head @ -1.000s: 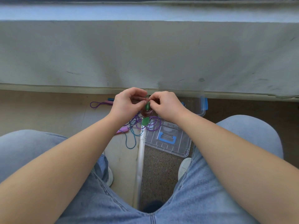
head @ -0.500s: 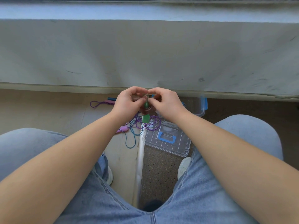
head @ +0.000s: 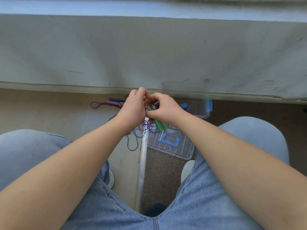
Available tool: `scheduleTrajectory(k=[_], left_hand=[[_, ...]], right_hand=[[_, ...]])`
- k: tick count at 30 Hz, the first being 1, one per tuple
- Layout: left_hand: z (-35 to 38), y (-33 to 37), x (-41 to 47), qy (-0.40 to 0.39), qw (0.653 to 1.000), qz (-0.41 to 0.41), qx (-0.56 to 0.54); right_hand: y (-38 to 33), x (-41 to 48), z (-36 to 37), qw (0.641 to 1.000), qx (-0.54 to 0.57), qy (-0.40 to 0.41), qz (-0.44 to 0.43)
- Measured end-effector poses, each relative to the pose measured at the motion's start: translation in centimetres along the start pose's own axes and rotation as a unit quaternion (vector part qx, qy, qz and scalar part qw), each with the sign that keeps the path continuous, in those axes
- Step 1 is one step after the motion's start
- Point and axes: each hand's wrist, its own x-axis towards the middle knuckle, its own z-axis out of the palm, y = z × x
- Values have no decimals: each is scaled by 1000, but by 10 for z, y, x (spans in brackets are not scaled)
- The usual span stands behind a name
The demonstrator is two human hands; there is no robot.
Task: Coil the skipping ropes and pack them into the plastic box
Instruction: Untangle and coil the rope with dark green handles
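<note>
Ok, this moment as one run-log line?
stage: coiling | left hand + right hand: both gripping green-handled rope | plastic box: open | lid: on floor

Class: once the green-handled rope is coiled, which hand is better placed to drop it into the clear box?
Right. The right hand sits nearest the clear box; the left hand would have to cross over. Both grip the green-handled rope.
</note>
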Motion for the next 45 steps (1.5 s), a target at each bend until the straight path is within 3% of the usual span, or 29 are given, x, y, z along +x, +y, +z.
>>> scheduleTrajectory(k=[7,14,18,28,30,32,34,35,40,45], left_hand=[[-8,0,8,41,970,-165,-174],[-12,-11,5,-87,982,-99,-135],[-14,-9,6,-46,986,-115,-107],[-16,-4,7,44,953,-233,-191],[-10,-5,7,59,961,-206,-175],[-8,-9,5,31,994,-88,-52],[-7,-12,3,-12,997,37,69],[-8,-13,2,-32,994,56,84],[-7,-11,4,6,996,-87,-36],[-15,-11,13,63,943,-201,-257]], right_hand=[[1,0,0,1000,17,2,-15],[4,3,-5,999,24,31,-12],[3,2,-4,1000,14,3,-12],[1,4,-4,998,12,-55,0],[1,5,-3,999,13,-47,-2],[4,3,-3,999,6,-44,7],[7,0,-4,998,-14,-56,13],[7,-1,-4,998,-19,-64,12],[11,2,-3,998,-29,-49,19],[10,10,-3,999,-12,-33,29]])
